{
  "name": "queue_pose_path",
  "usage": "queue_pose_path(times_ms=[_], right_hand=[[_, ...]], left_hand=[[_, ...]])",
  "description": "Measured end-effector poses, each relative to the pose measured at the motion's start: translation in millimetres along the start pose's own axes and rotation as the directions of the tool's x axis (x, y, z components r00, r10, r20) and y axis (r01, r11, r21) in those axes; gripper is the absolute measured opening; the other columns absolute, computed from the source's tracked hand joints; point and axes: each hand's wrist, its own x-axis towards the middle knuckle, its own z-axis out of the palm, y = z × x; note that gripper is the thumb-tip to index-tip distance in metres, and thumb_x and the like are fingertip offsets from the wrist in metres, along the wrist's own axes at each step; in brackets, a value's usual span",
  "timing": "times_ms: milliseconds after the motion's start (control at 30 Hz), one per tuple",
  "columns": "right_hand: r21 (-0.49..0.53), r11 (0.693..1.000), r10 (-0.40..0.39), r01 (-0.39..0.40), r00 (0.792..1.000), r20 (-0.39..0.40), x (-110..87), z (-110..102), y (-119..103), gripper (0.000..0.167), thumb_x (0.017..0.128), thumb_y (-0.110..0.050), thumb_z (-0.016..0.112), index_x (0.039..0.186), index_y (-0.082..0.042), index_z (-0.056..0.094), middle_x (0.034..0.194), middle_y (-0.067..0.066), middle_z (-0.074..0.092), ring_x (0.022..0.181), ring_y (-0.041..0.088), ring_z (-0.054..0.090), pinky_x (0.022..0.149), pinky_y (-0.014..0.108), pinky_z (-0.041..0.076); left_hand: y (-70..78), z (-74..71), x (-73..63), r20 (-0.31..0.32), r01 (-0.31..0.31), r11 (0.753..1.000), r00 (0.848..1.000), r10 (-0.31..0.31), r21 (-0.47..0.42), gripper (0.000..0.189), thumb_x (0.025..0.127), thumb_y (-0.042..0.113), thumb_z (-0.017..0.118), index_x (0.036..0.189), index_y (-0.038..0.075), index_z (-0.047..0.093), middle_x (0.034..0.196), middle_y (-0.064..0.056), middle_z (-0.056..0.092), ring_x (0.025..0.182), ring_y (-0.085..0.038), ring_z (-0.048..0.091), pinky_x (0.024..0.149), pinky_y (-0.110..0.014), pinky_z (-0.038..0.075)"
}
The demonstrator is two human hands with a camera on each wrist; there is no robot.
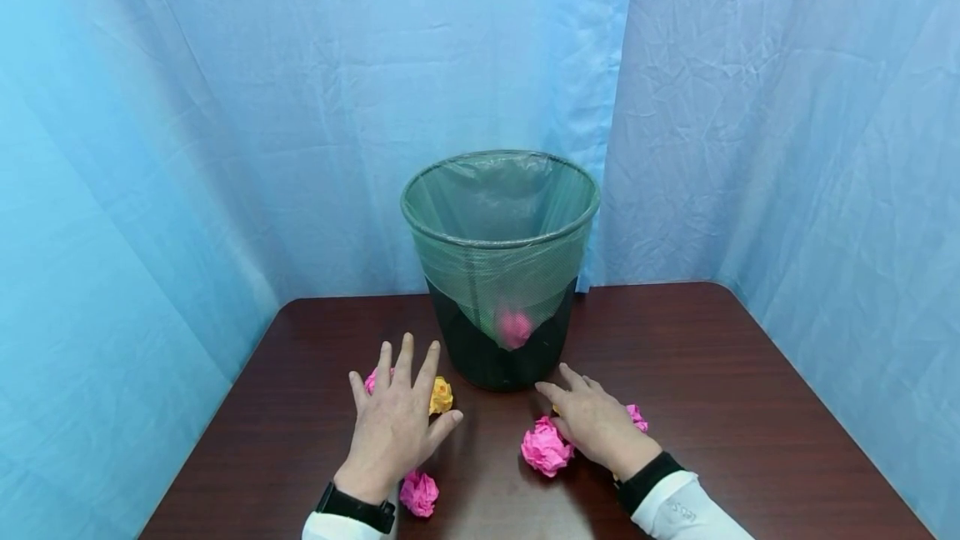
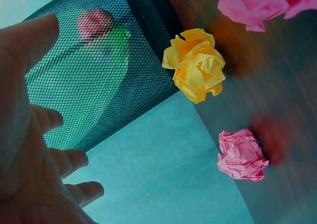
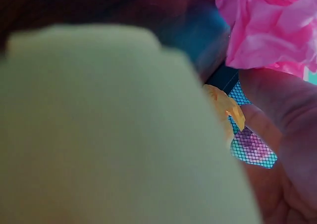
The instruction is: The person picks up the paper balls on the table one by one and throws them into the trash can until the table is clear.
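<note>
- While I follow from far away, the person's left hand [image 1: 393, 423] is held over the dark brown wooden table [image 1: 712, 398], its fingers straight and spread, gripping nothing.
- Close about this hand are one crumpled yellow paper ball [image 2: 195, 68] and one crumpled pink paper ball [image 2: 241, 155], which is partly hidden behind the fingers in my head view; a second pink paper ball [image 1: 418, 493] lies beside the wrist.
- As for the right hand [image 1: 600, 427], it reaches low with bent fingers around another yellow paper ball [image 3: 225, 107], mostly covered; I cannot tell if it is pinched.
- Just beside the right thumb I see a larger pink paper ball [image 1: 547, 447], and one more pink paper ball [image 1: 637, 417] lies behind this hand.
- Behind both hands stands, upright, a round black mesh bin [image 1: 487, 367] with a translucent green bag; one pink ball [image 1: 514, 328] rests low inside it.
</note>
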Motion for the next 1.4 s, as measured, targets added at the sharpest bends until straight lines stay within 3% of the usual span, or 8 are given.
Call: queue_pose_path(times_ms=[333, 1000, 1400], right_hand=[[-0.029, 0.999, -0.034, 0.034, 0.999, 0.014, 0.6, 2.7, 1.1, 0.053, 0.092, -0.029, 0.079, 0.143, -0.019, 0.065, 0.158, 0.02, 0.049, 0.139, 0.046, 0.053, 0.11, 0.064, 0.045], [-0.061, 0.997, -0.047, 0.047, 0.999, 0.001, -1.4, 5.0, 0.0, 0.042, 0.089, -0.022, 0.082, 0.129, -0.011, 0.07, 0.147, 0.029, 0.055, 0.129, 0.048, 0.06, 0.102, 0.066, 0.05], [-0.066, 0.997, -0.027, 0.027, 1.0, 0.007, -0.5, 5.3, -0.9, 0.036, 0.089, -0.021, 0.082, 0.122, -0.011, 0.073, 0.119, 0.02, 0.067, 0.104, 0.036, 0.07, 0.093, 0.056, 0.059]], left_hand=[[0.3, 0.5, -0.2, -0.002, -0.003, 1.0, 1.0, 0.003, -0.024, 0.102, 0.082, 0.07, 0.074, 0.164, 0.024, 0.035, 0.169, -0.02, 0.03, 0.154, -0.051, 0.026, 0.107, -0.087, 0.023], [-0.3, 1.3, 0.7, 0.01, -0.005, 0.999, 1.0, 0.006, -0.045, 0.102, 0.083, 0.069, 0.073, 0.165, 0.023, 0.034, 0.169, -0.02, 0.03, 0.155, -0.051, 0.025, 0.107, -0.088, 0.021], [-0.4, 1.3, 1.1, 0.011, 0.0, 0.999, 1.0, 0.001, -0.042, 0.103, 0.082, 0.07, 0.073, 0.165, 0.024, 0.034, 0.169, -0.02, 0.03, 0.155, -0.051, 0.025, 0.107, -0.088, 0.021]])
